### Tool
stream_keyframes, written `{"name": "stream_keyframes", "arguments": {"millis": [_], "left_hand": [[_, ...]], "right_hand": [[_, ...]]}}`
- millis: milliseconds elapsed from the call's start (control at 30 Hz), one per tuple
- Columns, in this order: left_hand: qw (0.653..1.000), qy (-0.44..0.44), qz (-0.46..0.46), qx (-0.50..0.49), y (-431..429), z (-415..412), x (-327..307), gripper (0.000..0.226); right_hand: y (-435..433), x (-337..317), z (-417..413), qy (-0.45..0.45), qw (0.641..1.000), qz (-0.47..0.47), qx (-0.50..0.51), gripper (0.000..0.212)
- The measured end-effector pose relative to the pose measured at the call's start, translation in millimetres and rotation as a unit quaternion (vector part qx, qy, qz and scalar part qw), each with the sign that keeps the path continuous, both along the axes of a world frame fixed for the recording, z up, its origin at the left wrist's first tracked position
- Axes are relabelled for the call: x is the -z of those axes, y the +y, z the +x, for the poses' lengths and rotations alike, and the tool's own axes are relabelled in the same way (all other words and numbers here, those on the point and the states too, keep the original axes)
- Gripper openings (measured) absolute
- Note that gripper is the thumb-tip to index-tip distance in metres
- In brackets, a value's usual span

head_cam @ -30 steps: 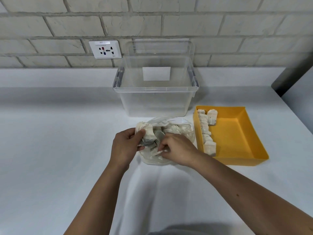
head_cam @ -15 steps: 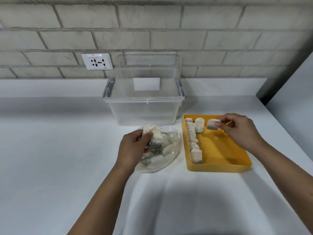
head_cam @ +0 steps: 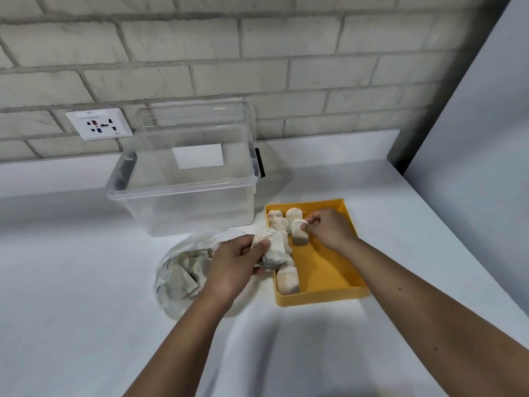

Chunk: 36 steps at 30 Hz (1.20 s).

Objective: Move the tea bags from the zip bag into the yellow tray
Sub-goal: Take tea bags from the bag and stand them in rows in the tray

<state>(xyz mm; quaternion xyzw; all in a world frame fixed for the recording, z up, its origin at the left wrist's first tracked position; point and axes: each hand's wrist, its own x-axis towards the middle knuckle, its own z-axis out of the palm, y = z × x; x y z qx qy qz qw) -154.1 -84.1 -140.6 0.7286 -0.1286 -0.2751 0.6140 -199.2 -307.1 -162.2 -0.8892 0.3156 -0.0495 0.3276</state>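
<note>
- Head view: the right hand (head_cam: pixel 329 229), half a second ago above the yellow tray (head_cam: pixel 329 270), now pinches one tea bag (head_cam: pixel 299 232) down into a second row beside the bags along its left wall.
- The left hand (head_cam: pixel 236 265) grips a bunch of tea bags (head_cam: pixel 273 247) at the tray's left edge, shifted from over the zip bag (head_cam: pixel 183 275) left of the tray; many bags remain there.

One head cam only, close above the white counter (head_cam: pixel 71 282), looking fwd & down toward the brick wall (head_cam: pixel 257 53) behind it; no 2nd view.
</note>
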Motion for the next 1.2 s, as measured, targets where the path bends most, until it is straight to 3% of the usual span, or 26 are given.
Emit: {"name": "stream_keyframes", "arguments": {"millis": [233,467,567,633,700,767,1067,1200], "left_hand": [[0.999,0.04,-0.016,-0.007,-6,2,3,0.017],[0.997,0.073,-0.033,0.002,-3,4,3,0.019],[0.996,0.084,-0.039,0.002,-3,4,3,0.02],[0.994,0.095,-0.048,-0.006,-4,3,2,0.02],[0.993,0.104,-0.053,-0.013,-6,2,0,0.02],[0.993,0.106,-0.053,-0.013,-9,1,-3,0.019],[0.993,0.104,-0.05,-0.003,-7,-8,-7,0.02],[0.994,0.1,-0.046,-0.014,0,-5,-8,0.019]], "right_hand": [[-7,15,14,-0.005,1.0,0.008,0.029,0.017],[-6,22,19,-0.005,0.999,0.02,0.04,0.021],[2,5,7,-0.048,0.997,0.023,0.056,0.026],[17,-12,-6,-0.117,0.986,0.105,0.054,0.024],[37,-28,-21,-0.169,0.951,0.259,0.018,0.019],[52,-34,-32,-0.186,0.928,0.323,-0.016,0.013],[45,-26,-53,-0.217,0.942,0.252,0.043,0.006],[22,-18,-53,-0.138,0.953,0.26,0.075,0.012]]}}
